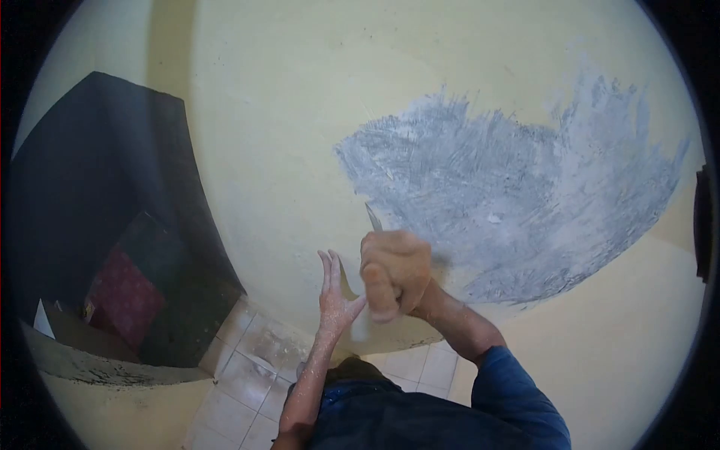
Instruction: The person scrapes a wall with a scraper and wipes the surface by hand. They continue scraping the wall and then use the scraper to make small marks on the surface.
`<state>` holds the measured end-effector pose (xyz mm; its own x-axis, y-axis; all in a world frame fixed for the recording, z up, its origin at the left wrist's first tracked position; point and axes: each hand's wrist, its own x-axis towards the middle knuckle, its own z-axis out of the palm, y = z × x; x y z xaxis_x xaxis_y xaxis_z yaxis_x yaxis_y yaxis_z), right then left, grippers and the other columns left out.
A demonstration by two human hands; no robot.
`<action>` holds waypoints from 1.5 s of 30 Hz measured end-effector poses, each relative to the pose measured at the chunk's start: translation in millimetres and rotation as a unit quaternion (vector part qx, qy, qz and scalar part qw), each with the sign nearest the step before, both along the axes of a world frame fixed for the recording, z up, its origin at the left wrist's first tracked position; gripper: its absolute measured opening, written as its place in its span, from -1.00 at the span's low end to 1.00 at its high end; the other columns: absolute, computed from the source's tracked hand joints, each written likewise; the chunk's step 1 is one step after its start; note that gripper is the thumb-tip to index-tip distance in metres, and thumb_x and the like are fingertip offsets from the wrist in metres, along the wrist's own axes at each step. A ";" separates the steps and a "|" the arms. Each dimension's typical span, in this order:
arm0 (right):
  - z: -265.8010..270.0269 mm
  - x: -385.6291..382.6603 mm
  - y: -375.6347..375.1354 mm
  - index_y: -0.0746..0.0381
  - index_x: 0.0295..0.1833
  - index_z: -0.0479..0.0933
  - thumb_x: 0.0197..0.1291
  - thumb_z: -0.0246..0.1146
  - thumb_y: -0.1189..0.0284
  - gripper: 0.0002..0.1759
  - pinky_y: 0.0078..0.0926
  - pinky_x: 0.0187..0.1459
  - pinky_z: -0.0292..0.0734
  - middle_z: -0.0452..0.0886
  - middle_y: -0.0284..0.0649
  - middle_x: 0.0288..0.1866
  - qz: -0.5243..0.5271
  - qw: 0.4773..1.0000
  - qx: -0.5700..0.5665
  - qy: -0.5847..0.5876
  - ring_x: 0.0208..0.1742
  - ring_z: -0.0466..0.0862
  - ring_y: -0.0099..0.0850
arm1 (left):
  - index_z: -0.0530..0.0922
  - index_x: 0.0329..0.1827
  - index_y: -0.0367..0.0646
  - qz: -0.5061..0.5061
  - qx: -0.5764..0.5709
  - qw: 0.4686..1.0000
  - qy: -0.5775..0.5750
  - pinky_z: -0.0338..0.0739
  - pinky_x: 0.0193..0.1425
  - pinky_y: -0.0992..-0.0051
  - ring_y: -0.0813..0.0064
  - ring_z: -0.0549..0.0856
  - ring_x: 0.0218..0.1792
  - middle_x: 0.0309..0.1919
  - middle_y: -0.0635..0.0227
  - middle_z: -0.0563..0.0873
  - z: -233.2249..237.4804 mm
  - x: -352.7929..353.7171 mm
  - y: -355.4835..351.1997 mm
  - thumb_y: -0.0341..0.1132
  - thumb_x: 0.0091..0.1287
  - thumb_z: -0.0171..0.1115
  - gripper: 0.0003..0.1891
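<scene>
My right hand (397,274) is closed in a fist around a scraper, held out in front of the wall. Only its thin metal blade (374,217) shows, pointing up past the knuckles; the handle is hidden in the fist. The blade tip overlaps the lower left edge of a rough grey patch (480,180) on the pale yellow wall (292,135). Just left of the fist, my left hand (335,304) is open, fingers stretched upward and thumb out to the side. White dust speckles that hand and forearm.
At the left is a dark opening (82,180) in the wall, with a pink patterned surface (127,296) inside. Dusty light floor tiles (244,375) lie below. A dark object (703,225) juts in at the far right edge.
</scene>
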<state>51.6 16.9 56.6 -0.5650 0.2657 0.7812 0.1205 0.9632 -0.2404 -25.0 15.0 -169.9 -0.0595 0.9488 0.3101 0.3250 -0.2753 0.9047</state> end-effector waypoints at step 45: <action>-7.3 -13.0 0.5 0.26 -0.69 0.20 -0.12 0.04 0.63 -0.79 -0.38 -0.68 0.15 0.19 -0.24 -0.71 0.026 0.999 -0.011 0.039 -0.74 0.23 -0.33 | -0.20 0.57 -0.26 -0.051 -0.013 0.999 -0.006 0.27 0.45 0.16 -0.12 0.09 0.50 0.53 -0.23 -0.23 -51.5 5.5 16.4 0.04 -0.03 0.53 0.27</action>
